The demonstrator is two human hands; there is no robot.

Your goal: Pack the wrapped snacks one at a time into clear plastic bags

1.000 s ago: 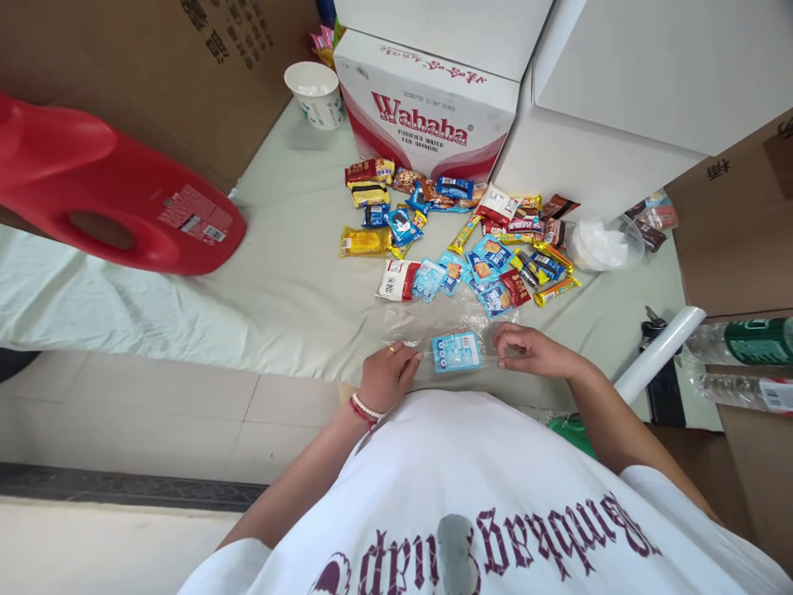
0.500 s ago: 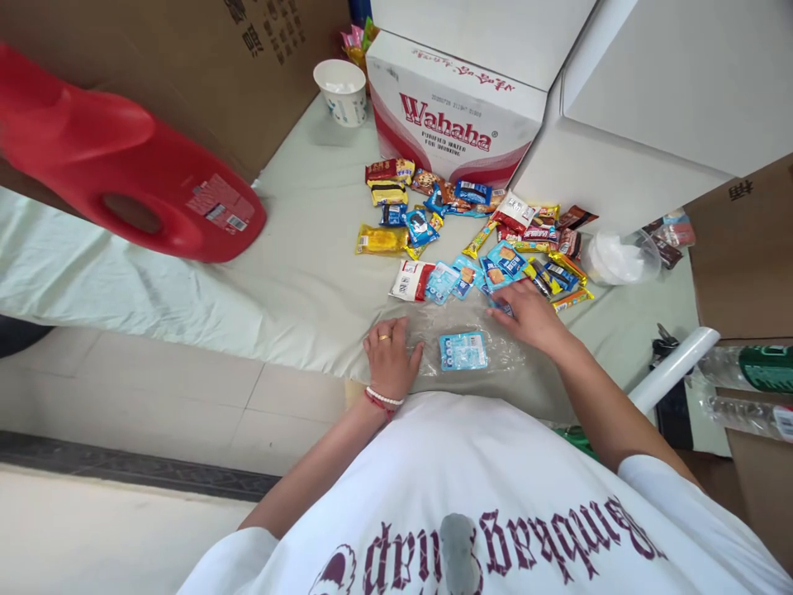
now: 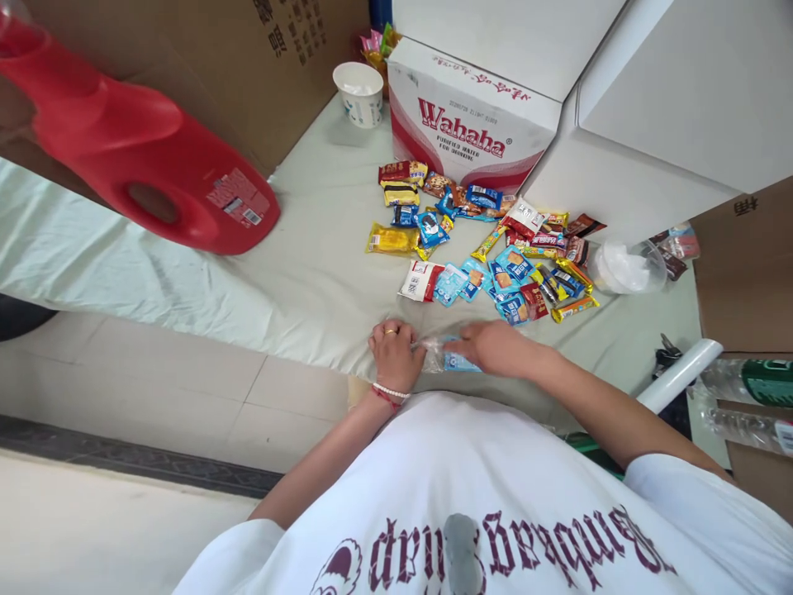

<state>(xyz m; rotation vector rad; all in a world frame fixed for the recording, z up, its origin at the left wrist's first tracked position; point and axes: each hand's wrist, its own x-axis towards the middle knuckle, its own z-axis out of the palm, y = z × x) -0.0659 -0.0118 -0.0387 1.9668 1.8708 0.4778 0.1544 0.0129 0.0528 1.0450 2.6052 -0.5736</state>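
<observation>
At the front edge of the table, my left hand (image 3: 397, 355) is closed on the left part of a clear plastic bag (image 3: 433, 355), which looks bunched up. My right hand (image 3: 500, 349) comes in from the right, fingers together and pointing left, gripping the bag. A light-blue snack packet (image 3: 459, 357) lies in the bag, partly hidden by my right fingers. Just beyond my hands are a white and red packet (image 3: 420, 282), several blue cracker packets (image 3: 513, 267) and a dark red packet (image 3: 535, 301).
More wrapped snacks (image 3: 434, 227) spread back toward a Wahaha carton (image 3: 464, 132). A paper cup (image 3: 359, 92) stands behind, with a large red jug (image 3: 204, 186) on the left. At right are a clear tub (image 3: 629, 266), a white roll (image 3: 685, 376) and plastic bottles (image 3: 743, 382).
My right hand reached to the bag's far right side by the blue packets, then came back toward me and left over the packet. The bag went from spread flat to bunched. The view shifted.
</observation>
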